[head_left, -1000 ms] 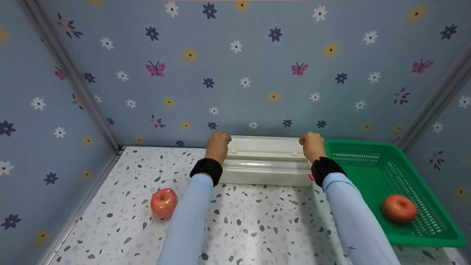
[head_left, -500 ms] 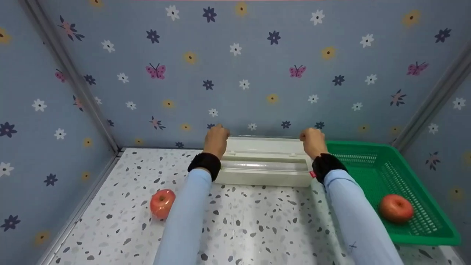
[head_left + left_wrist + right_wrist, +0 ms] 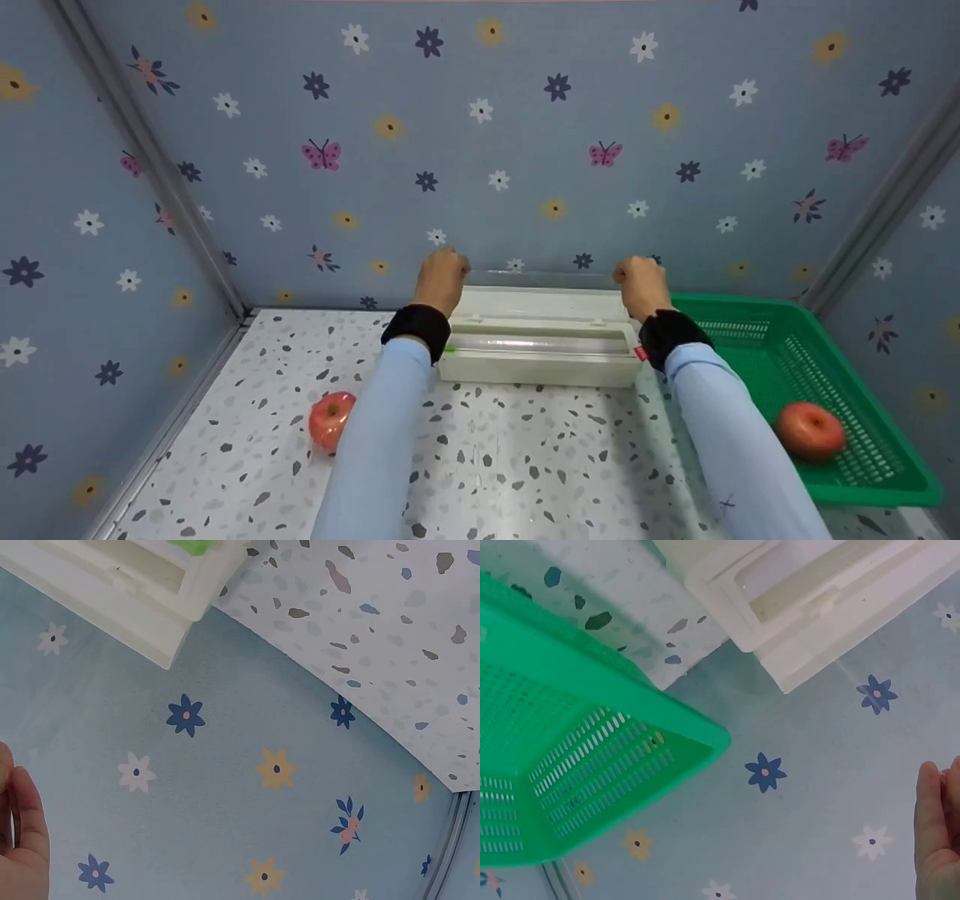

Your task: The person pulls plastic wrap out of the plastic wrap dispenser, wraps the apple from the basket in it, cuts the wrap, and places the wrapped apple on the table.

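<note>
both hands are raised above the far edge of the desk (image 3: pixel 525 450), one over each end of a white cling-film box (image 3: pixel 540 352) that lies lengthwise against the back wall. a thin clear sheet of film (image 3: pixel 541 279) runs up from the box, its top edge stretched level between the two hands. the left hand (image 3: pixel 441 276) is curled with thumb and fingers closed on the left corner of the sheet, and the right hand (image 3: pixel 639 282) is curled the same way on the right corner. a grip at each corner probably keeps the sheet flat and taut across the width of the box, so that it does not fold and stick to itself. in the wrist views only the fingers' edges show, so the pinch itself is judged from the head view. the box has its lid open, with the roll visible inside, and it sits square to the wall, which likely steadies it against the upward pull. an apple (image 3: pixel 330 418) wrapped in something shiny lies near the left edge of the desk, well apart from the box. a second apple (image 3: pixel 810 430) lies in a green basket (image 3: pixel 870 491) at the right edge, its far corner just beside the right end of the box.
</note>
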`<action>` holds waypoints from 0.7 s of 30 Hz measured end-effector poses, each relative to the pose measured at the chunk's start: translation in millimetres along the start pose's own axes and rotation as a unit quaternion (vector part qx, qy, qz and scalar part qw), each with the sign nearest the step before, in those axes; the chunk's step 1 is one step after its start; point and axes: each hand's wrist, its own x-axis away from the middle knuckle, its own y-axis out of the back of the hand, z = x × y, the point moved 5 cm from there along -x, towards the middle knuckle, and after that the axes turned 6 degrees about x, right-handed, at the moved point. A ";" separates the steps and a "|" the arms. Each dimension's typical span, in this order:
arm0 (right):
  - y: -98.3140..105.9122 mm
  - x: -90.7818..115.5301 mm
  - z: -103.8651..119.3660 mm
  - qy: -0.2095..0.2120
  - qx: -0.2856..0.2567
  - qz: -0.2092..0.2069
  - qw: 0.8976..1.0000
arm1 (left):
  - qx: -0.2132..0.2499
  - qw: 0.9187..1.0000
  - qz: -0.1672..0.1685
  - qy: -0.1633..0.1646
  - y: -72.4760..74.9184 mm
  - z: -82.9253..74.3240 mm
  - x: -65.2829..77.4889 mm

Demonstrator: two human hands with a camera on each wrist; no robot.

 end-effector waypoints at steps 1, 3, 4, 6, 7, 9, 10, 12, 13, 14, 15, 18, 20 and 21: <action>1.1 -0.5 -0.1 -0.001 0.002 0.000 1.000 | 0.003 1.000 0.002 0.002 -0.1 -0.1 -0.5; 3.2 -1.6 -0.3 -0.004 0.005 0.001 1.000 | 0.002 1.000 -0.002 0.002 0.5 -0.4 -1.3; 4.1 -2.3 -0.1 -0.007 0.007 0.004 1.000 | 0.003 1.000 0.001 0.005 0.7 -0.3 -2.0; 6.3 -4.2 0.8 -0.009 0.011 0.007 1.000 | 0.002 1.000 0.007 0.009 2.4 -0.3 -3.9; 7.8 -5.7 1.7 -0.010 0.014 0.010 1.000 | 0.001 1.000 0.008 0.010 4.1 -0.4 -5.3; 12.4 -9.8 4.8 -0.006 0.020 0.010 1.000 | -0.001 1.000 0.005 0.011 9.2 -1.0 -9.2; 14.0 -10.7 5.6 -0.004 0.021 0.009 1.000 | -0.002 1.000 0.003 0.010 11.2 -1.7 -10.4; 18.1 -12.9 7.2 0.001 0.024 0.004 1.000 | -0.004 1.000 -0.001 0.007 15.2 -3.4 -13.8; 20.1 -14.1 7.7 -0.002 0.022 0.003 1.000 | -0.006 1.000 -0.003 0.005 17.0 -4.4 -15.4; 21.9 -15.1 7.9 -0.003 0.022 0.001 1.000 | -0.007 1.000 -0.003 0.004 18.4 -5.4 -16.7; 23.3 -15.8 7.8 -0.005 0.024 0.002 1.000 | -0.007 1.000 0.001 0.004 19.2 -6.4 -17.8; 25.0 -16.6 6.5 -0.020 0.023 0.008 0.999 | -0.012 1.000 0.011 0.007 20.0 -7.7 -19.0; 24.8 -16.1 5.8 -0.028 0.021 0.013 0.999 | -0.014 1.000 0.016 0.013 19.6 -7.5 -18.7; 24.6 -15.6 5.5 -0.030 0.019 0.015 0.999 | -0.014 1.000 0.016 0.015 19.2 -7.1 -18.4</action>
